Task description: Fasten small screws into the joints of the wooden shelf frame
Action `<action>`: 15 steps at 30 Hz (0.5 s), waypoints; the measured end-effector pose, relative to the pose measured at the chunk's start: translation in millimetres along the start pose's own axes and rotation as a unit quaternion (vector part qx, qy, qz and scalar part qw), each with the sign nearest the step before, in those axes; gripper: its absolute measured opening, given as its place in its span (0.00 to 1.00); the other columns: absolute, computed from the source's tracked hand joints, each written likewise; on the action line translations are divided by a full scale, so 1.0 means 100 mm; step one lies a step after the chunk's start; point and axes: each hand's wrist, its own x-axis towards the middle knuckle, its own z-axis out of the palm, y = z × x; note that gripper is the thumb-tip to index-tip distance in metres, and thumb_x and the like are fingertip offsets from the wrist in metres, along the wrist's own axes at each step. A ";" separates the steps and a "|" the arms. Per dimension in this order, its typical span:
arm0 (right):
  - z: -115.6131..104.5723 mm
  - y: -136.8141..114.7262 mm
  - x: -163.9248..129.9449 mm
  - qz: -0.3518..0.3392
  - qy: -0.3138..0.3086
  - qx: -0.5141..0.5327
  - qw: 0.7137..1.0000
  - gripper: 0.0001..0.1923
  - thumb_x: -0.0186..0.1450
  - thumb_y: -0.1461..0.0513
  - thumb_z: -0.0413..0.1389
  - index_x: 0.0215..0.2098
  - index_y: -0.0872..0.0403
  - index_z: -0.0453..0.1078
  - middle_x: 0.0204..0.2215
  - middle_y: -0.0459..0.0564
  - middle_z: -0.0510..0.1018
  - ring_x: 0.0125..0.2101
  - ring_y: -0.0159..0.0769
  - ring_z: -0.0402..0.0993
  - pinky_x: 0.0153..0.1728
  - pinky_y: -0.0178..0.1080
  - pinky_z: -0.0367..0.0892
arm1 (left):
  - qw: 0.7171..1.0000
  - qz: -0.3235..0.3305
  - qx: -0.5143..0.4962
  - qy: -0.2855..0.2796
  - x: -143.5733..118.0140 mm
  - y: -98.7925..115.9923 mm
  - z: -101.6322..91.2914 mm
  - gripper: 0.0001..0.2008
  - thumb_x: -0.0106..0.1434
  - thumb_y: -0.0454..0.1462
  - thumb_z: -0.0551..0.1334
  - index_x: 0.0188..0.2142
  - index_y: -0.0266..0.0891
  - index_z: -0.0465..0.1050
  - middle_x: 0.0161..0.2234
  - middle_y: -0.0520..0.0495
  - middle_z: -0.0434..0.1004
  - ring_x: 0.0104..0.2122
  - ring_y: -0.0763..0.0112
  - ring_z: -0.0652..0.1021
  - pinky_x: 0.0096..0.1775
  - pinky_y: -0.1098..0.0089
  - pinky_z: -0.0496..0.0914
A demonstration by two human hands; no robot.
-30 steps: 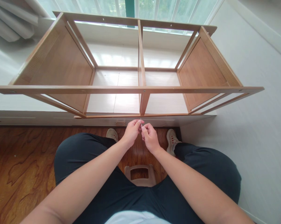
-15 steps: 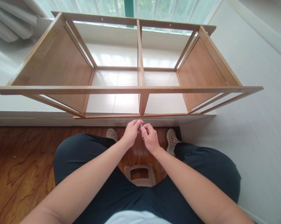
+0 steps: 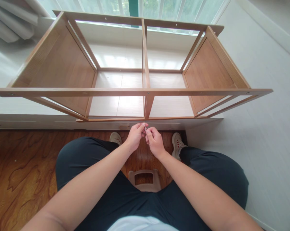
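Observation:
My left hand (image 3: 136, 136) and my right hand (image 3: 155, 141) meet just in front of the lower front rail of a wooden frame (image 3: 198, 92). Between their fingertips stands a small, thin, pale piece (image 3: 145, 124), perhaps a screw; it is too small to name for certain. Thumb and fingers of both hands are pinched closed on it, and my fingers hide part of it. The frame is brown, with solid side panels and an upright divider (image 3: 145, 54) in the middle. Neither hand touches the frame.
The frame stands on a pale ledge (image 3: 132, 106) below a window (image 3: 154, 11). A white wall (image 3: 260, 128) rises at the right, and a grey curtain (image 3: 12, 22) hangs at the upper left. Between my legs is a beige stool (image 3: 157, 181) on the wood floor (image 3: 22, 166).
Both hands stay together around the small thin piece, almost unmoved. The view has shifted very slightly.

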 end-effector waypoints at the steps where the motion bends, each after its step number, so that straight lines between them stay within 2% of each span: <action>1: 0.01 0.01 0.00 0.012 0.002 0.018 1.000 0.16 0.71 0.48 0.51 0.34 0.50 0.66 0.19 0.39 0.67 0.19 0.30 0.63 0.22 0.32 0.61 | 1.000 0.003 0.003 0.000 0.00 0.00 0.00 0.21 0.52 0.49 0.73 0.34 0.34 0.76 0.25 0.53 0.68 0.24 0.77 0.68 0.26 0.75 0.62; 4: 0.03 0.04 0.02 0.069 -0.004 0.080 0.994 0.17 0.70 0.48 0.51 0.33 0.51 0.65 0.18 0.39 0.67 0.16 0.28 0.61 0.17 0.31 0.58 | 1.000 0.008 0.016 -0.001 0.01 0.01 -0.01 0.21 0.53 0.49 0.73 0.34 0.33 0.76 0.24 0.54 0.67 0.23 0.78 0.68 0.25 0.76 0.62; 8: 0.03 0.06 0.07 0.154 -0.071 0.166 0.971 0.18 0.66 0.46 0.54 0.33 0.52 0.64 0.17 0.40 0.69 0.14 0.28 0.63 0.13 0.30 0.56 | 1.000 -0.001 0.024 0.006 0.01 0.04 0.00 0.23 0.51 0.51 0.74 0.34 0.33 0.76 0.21 0.56 0.64 0.20 0.78 0.66 0.22 0.75 0.61; 11: 0.02 0.06 0.09 0.174 -0.092 0.202 0.959 0.18 0.64 0.45 0.55 0.33 0.52 0.64 0.18 0.41 0.71 0.15 0.29 0.65 0.13 0.30 0.57 | 1.000 0.003 0.028 0.012 -0.02 0.07 0.03 0.23 0.50 0.50 0.75 0.33 0.33 0.75 0.20 0.57 0.64 0.18 0.79 0.65 0.20 0.75 0.60; 15: 0.02 0.03 0.08 0.175 -0.094 0.204 0.958 0.17 0.64 0.47 0.56 0.32 0.52 0.65 0.18 0.42 0.71 0.16 0.29 0.65 0.13 0.30 0.57 | 0.999 -0.016 0.048 -0.008 -0.09 0.12 0.08 0.20 0.52 0.50 0.73 0.30 0.37 0.72 0.17 0.58 0.63 0.13 0.77 0.64 0.16 0.73 0.58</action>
